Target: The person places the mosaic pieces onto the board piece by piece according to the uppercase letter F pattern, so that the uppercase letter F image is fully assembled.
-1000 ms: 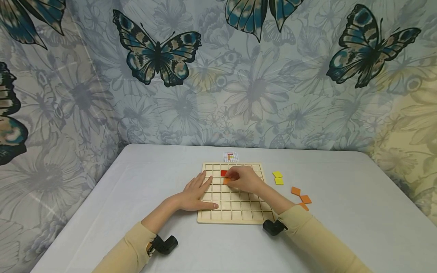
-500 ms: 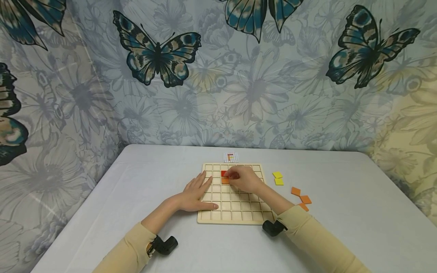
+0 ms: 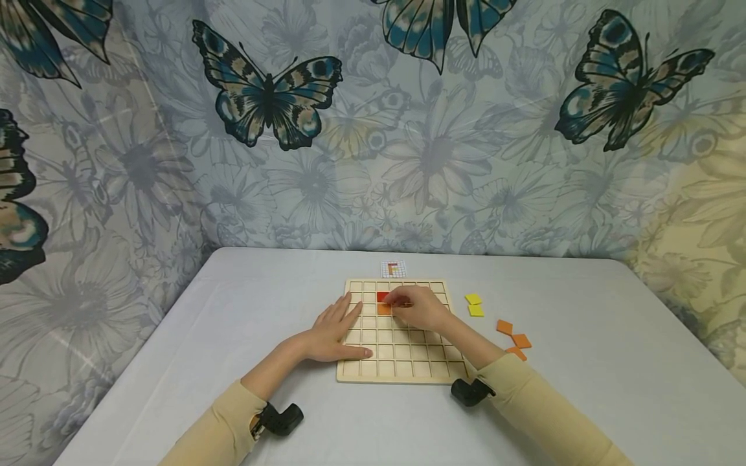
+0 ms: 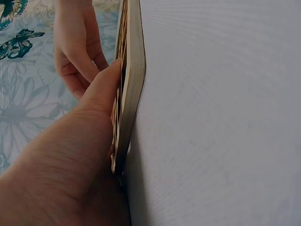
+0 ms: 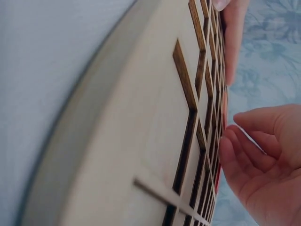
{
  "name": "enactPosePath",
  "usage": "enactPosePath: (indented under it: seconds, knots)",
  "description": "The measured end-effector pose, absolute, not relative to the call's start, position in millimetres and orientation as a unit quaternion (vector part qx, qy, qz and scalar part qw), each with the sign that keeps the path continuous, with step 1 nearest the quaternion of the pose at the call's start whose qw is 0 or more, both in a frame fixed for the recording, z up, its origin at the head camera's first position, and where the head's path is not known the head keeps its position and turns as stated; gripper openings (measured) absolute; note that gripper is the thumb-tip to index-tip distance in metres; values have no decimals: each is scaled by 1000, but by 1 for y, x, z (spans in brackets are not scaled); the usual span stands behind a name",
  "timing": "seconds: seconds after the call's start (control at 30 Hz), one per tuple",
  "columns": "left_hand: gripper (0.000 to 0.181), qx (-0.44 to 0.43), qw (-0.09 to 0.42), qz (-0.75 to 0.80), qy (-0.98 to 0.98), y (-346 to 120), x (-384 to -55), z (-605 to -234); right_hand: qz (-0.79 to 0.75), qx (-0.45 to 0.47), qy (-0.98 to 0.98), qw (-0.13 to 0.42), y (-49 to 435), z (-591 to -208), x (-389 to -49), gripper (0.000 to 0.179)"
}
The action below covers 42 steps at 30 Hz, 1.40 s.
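- Left hand (image 3: 326,334): fingers spread, laid over the left side of the board, the thumb extended across the lower cells; the left wrist view shows the thumb tip at the board's edge.
- Right hand (image 3: 421,307): above the upper middle of the board, fingers loosely bent; the right wrist view shows the thumb and fingertips parted, with background visible between them. Whether the fingertips touch a tile cannot be told.
- Board (image 3: 408,370): pale wood, divided into square cells by grooved lines, lying flat on the surface (image 3: 280,278) between the two forearms.
- Orange tile (image 3: 384,310): lying on the board beside the right hand's fingertips, directly nearer the wearer than the red tile.
- Red tile (image 3: 381,297): on the board near its far edge, its right part covered by the right hand's fingers.
- Pattern card (image 3: 393,269): small, white and gridded with coloured squares, just beyond the far edge of the board.
- Yellow tiles (image 3: 476,310): two, close together on the surface to the right of the board.
- Loose orange tiles (image 3: 521,340): three, nearer the wearer than the yellow pair, the nearest partly hidden by the right forearm.
- Backdrop (image 3: 431,188): pale floral fabric printed with large butterflies, behind the surface.
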<state>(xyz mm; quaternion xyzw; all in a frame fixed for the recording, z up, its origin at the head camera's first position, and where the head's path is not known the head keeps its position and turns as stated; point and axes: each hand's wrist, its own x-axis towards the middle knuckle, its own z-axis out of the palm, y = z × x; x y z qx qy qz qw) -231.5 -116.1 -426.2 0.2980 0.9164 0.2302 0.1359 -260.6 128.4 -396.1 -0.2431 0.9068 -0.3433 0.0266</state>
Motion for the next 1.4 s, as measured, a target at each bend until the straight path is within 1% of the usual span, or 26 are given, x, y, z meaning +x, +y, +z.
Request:
enactPosePath:
  seconds: [0.17,0.27,0.6,0.93,1.1,1.4]
  knots:
    - [104,300,135,228,916,-116,-233,-429,-356,-230,905,34,141,-395,-257,15]
    - [103,296,137,230,917,-116,-233,-426,-364,-218,905,29,152,-394,-254,15]
    - [101,286,143,221,921,-115,-231,-421,-360,-162,918,22,203,-388,-244,15]
    - [100,288,143,223,920,-114,-228,-418,-332,-118,935,44,256,-382,-226,14]
    - [100,288,144,229,919,-113,-228,-417,-300,-97,947,58,278,-381,-220,18]
    - [101,289,142,226,919,-114,-228,-418,-299,-59,948,88,292,-383,-218,24]
